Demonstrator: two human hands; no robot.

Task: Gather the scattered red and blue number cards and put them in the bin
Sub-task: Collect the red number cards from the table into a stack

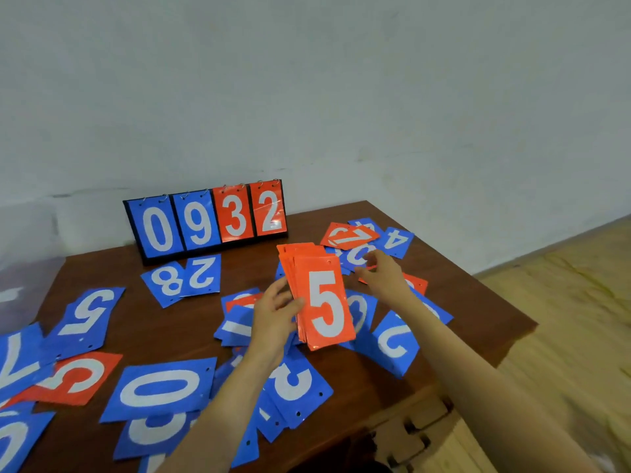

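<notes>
While the stack of red cards (324, 302), a 5 on top, is gripped by the left hand (273, 315) above the table (471, 302), the right hand (382, 274) pinches another red card (418, 285) lying there; blue cards (167, 387) lie scattered around.

A pale grey-white wall (341, 80) is filling the view from nine o'clock through twelve to three, showing faint scuffs. A reddish-brown wooden table (471, 302) is standing against it, spreading from the centre toward seven o'clock. At five o'clock its drawer front (409, 418) is showing dark handles. A light wooden floor (580, 319) is running from three to five o'clock, catching soft, even light.
</notes>
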